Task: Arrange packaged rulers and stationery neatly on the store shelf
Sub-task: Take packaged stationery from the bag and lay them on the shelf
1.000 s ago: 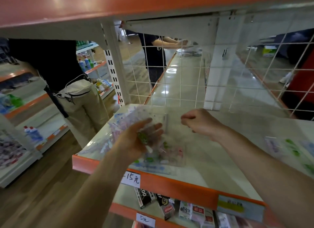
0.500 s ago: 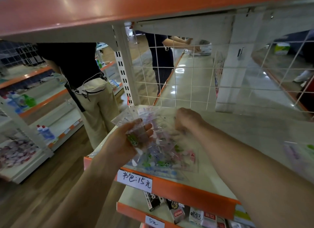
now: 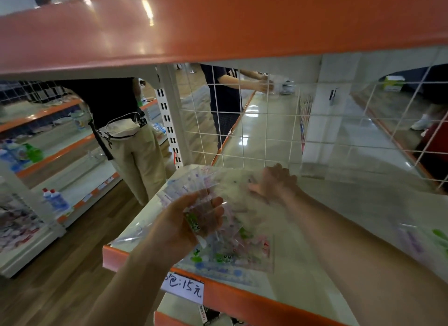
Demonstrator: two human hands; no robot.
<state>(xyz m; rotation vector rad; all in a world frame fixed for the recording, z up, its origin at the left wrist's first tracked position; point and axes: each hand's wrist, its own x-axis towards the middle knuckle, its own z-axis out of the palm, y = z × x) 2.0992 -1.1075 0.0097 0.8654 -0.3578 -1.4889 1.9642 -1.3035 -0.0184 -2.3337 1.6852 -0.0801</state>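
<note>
My left hand (image 3: pixel 194 219) grips a fanned bundle of clear packaged rulers (image 3: pixel 181 188) above the left end of the shelf (image 3: pixel 242 299). Under and to the right of it lies a loose pile of clear stationery packets (image 3: pixel 240 250) with green and pink prints, near the shelf's orange front edge. My right hand (image 3: pixel 274 183) is further back on the shelf with its fingers curled, pinching the far edge of a transparent packet (image 3: pixel 232 180); the grip is blurred.
A wire mesh panel (image 3: pixel 266 131) closes the back of the shelf, and an orange upper shelf (image 3: pixel 218 22) hangs low overhead. More packets (image 3: pixel 417 240) lie at the right. A handwritten price label (image 3: pixel 184 288) hangs on the front edge. A person in beige trousers (image 3: pixel 138 160) stands at the left.
My view has come closer and lower. My right hand has moved back towards the mesh, while my left hand keeps hold of its bundle over the pile.
</note>
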